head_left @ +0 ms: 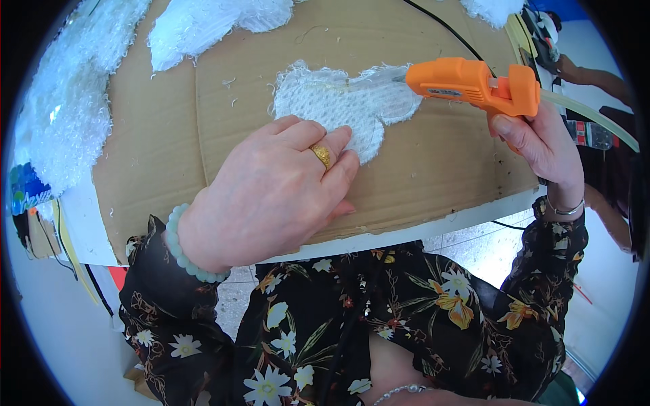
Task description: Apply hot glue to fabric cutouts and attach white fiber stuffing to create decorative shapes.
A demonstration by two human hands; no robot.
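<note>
The right hand (545,145) grips an orange glue gun (450,80), its nozzle (401,78) aimed left over the white fabric cutout (332,101), midway between the side edges of the cardboard (152,142). The nearer left hand (271,186) covers the cutout's near-left part; whether it pinches, I can't tell.

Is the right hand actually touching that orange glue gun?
Touching. The head view shows the right hand gripping the orange glue gun by its handle.

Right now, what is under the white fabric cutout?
The white fabric cutout lies on brown cardboard, visible around it. The left hand covers part of the cutout's lower left edge; anything directly beneath the cloth is hidden.
</note>
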